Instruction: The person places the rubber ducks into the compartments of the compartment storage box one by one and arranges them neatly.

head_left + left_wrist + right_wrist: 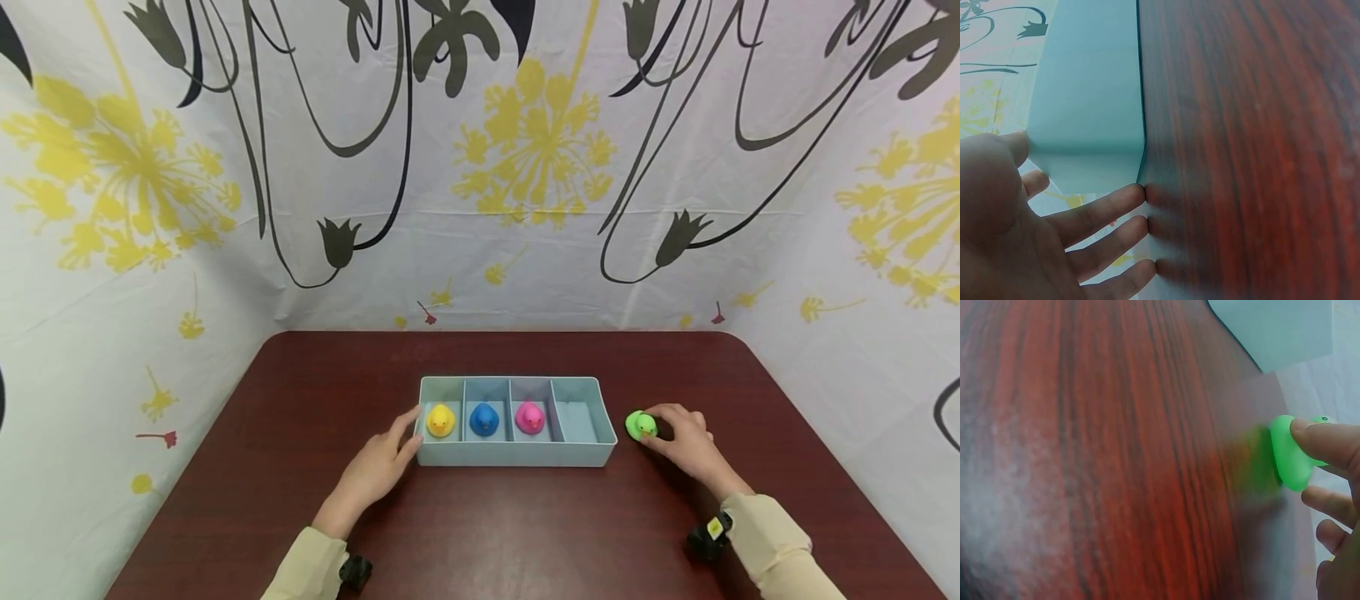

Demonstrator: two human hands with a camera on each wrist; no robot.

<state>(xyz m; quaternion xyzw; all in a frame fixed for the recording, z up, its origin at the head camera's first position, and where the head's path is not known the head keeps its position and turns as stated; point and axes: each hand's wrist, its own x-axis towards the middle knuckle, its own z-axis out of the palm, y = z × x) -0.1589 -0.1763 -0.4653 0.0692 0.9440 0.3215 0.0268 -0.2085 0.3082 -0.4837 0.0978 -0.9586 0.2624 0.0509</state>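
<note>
1. A dark red wood-grain table (pixel 487 533) fills the lower part of the head view, backed on three sides by a white cloth (pixel 525 250) printed with yellow flowers and black stems.
2. A pale blue tray (pixel 517 457) with four compartments in a row sits at the middle of the table, its long side facing the person.
3. The left hand (pixel 378 467) rests at the tray's left end with straight, relaxed fingers, the fingertips touching the near left corner; the left wrist view shows the fingers (pixel 1104 212) spread flat against the tray wall (pixel 1085 94), holding nothing.
4. The right hand (pixel 686 442) lies on the table just right of the tray, its fingers curled round a green duck (pixel 641 425); the right wrist view shows a fingertip (pixel 1322 437) pressed on the green duck (pixel 1288 453), which stands on the table outside the tray.
5. In the tray, a yellow duck (pixel 440 420) sits in the leftmost compartment, a blue duck (pixel 484 418) in the second and a pink duck (pixel 529 417) in the third.
6. The rightmost compartment (pixel 577 421) lies nearest the green duck.
</note>
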